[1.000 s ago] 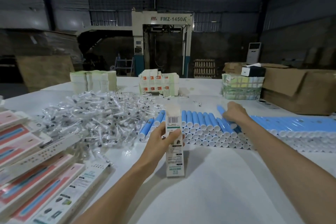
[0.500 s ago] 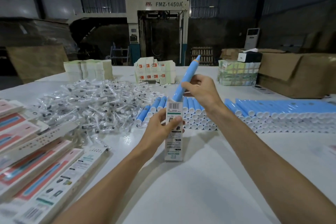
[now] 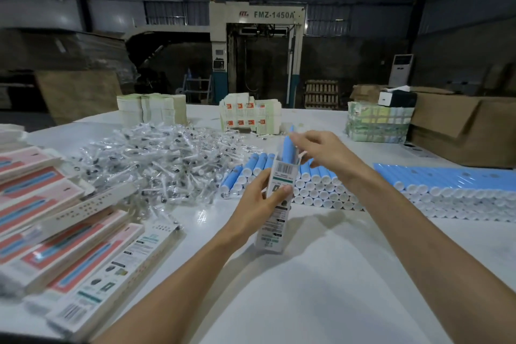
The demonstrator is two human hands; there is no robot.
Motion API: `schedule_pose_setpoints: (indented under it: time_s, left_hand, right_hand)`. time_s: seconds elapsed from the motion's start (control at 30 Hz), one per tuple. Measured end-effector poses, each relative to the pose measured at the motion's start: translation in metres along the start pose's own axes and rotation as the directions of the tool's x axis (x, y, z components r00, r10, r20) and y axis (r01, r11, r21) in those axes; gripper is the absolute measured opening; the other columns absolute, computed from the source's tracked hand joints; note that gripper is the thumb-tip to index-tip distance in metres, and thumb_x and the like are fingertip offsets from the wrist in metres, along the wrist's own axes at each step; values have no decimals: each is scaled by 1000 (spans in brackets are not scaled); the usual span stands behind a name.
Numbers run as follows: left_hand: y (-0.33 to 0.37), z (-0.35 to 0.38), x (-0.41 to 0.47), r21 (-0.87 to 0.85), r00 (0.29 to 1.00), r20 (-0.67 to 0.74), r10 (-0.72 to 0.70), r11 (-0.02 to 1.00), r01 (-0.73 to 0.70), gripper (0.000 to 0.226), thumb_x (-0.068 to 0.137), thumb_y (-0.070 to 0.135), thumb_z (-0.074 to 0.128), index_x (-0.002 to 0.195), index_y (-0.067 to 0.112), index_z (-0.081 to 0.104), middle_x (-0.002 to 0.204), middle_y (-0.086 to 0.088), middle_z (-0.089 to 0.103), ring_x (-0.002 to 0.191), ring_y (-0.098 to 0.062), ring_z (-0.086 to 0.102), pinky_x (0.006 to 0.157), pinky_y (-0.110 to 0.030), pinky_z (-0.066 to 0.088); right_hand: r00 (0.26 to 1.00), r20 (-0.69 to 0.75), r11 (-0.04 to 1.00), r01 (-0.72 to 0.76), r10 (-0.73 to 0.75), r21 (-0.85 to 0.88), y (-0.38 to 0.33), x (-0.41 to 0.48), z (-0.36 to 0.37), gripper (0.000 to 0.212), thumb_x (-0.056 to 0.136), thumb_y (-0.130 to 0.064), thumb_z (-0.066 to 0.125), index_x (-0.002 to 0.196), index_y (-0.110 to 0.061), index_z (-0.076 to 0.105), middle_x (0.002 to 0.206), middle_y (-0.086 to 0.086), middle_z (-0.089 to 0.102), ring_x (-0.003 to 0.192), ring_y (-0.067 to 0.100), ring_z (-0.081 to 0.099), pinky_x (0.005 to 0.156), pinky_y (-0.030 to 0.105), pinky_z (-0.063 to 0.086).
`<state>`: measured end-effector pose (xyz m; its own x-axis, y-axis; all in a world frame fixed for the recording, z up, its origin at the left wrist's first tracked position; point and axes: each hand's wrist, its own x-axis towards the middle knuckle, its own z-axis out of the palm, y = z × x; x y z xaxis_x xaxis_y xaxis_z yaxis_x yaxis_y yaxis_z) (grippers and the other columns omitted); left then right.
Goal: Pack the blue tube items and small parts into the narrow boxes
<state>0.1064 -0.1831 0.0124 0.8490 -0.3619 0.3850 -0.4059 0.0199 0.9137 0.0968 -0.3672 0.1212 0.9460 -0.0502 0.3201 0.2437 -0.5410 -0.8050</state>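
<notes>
My left hand (image 3: 258, 204) grips a narrow white box (image 3: 275, 220) standing upright on the white table (image 3: 321, 288). A blue tube (image 3: 288, 148) sticks out of the box's open top, most of it inside. My right hand (image 3: 321, 151) hovers at the tube's upper end, fingertips touching its tip. Behind the box lies a stack of blue tubes with white caps (image 3: 312, 190). A heap of small parts in clear bags (image 3: 156, 165) lies to the left of the tubes.
Flat packed boxes (image 3: 64, 232) are piled at the left edge. More blue tubes (image 3: 452, 187) stretch to the right. Stacks of folded cartons (image 3: 152, 109), (image 3: 250, 116) and a wrapped bundle (image 3: 377, 126) stand at the far side, brown cardboard boxes (image 3: 463, 128) at the right.
My right hand took a blue tube from the stack, lifted it over the box and lowered it in; now only its upper end shows. My left hand kept holding the box.
</notes>
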Motion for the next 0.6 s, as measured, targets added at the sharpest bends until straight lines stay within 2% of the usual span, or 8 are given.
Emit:
schedule_pose_setpoints:
  time_s: [0.07, 0.17, 0.23, 0.3, 0.37, 0.43, 0.53, 0.6]
  left_hand:
    - [1, 0, -2, 13, 1000, 1, -2, 1000, 2, 23, 104, 45, 66, 126, 38, 62, 113, 11, 77, 96, -11, 76, 75, -19, 56]
    - [-2, -3, -1, -8, 998, -59, 15, 1000, -15, 24, 105, 39, 66, 129, 35, 63, 113, 8, 77, 95, -12, 76, 80, -26, 59]
    - [-2, -11, 1, -46, 989, -148, 11, 999, -18, 23, 106, 37, 65, 129, 36, 63, 109, 7, 78, 96, -17, 77, 85, -35, 62]
    - [1, -26, 6, -105, 957, -290, 18, 993, -51, 20, 107, 36, 64, 126, 34, 64, 104, 5, 79, 91, -22, 78, 78, -37, 64]
    - [4, -45, 11, -93, 898, -437, 46, 991, -96, 14, 107, 34, 64, 120, 30, 65, 99, 5, 78, 83, -21, 78, 67, -31, 62]
    - [4, -64, 15, -49, 842, -536, 66, 993, -109, 7, 106, 33, 64, 112, 31, 66, 95, 3, 77, 80, -18, 77, 64, -32, 60]
    - [2, -87, 19, 10, 771, -632, 79, 996, -94, 4, 105, 31, 64, 108, 32, 66, 94, 5, 75, 77, -7, 73, 67, -29, 54]
    - [-1, -99, 21, 28, 720, -690, 74, 997, -76, 6, 104, 32, 64, 110, 30, 66, 94, 6, 75, 78, -11, 73, 66, -28, 52]
  right_hand:
    - [996, -89, 998, 28, -23, 51, 9, 2, 10, 25, 105, -34, 61, 94, -14, 71, 89, 3, 73, 74, 14, 66, 69, 28, 49]
    - [989, -145, 989, 6, 16, 146, 25, 10, 23, 13, 104, -20, 63, 100, -10, 70, 90, 9, 74, 73, 16, 67, 67, 28, 52]
    - [960, -265, 968, -20, 89, 251, 35, 14, 31, 16, 106, -20, 57, 102, -11, 70, 91, 7, 72, 78, 19, 66, 71, 31, 53]
    - [950, -300, 971, -17, 90, 238, 44, 17, 47, 16, 106, -13, 53, 103, -13, 69, 93, 6, 71, 81, 18, 65, 72, 28, 52]
    - [986, -167, 990, 7, 17, 138, 46, 21, 76, 16, 104, -7, 55, 104, -14, 70, 96, 7, 72, 81, 16, 65, 75, 28, 52]
    - [996, 18, 997, 83, -83, 0, 45, 26, 114, 18, 103, -7, 58, 112, -13, 72, 102, 4, 74, 86, 15, 67, 80, 30, 53]
    - [952, 176, 941, 282, -250, -188, 37, 35, 169, 21, 102, -7, 60, 118, -14, 73, 109, 2, 71, 94, 17, 66, 84, 30, 53]
    - [917, 193, 883, 390, -349, -260, 28, 45, 200, 16, 100, -9, 62, 109, -15, 74, 106, 2, 72, 89, 17, 67, 76, 33, 57]
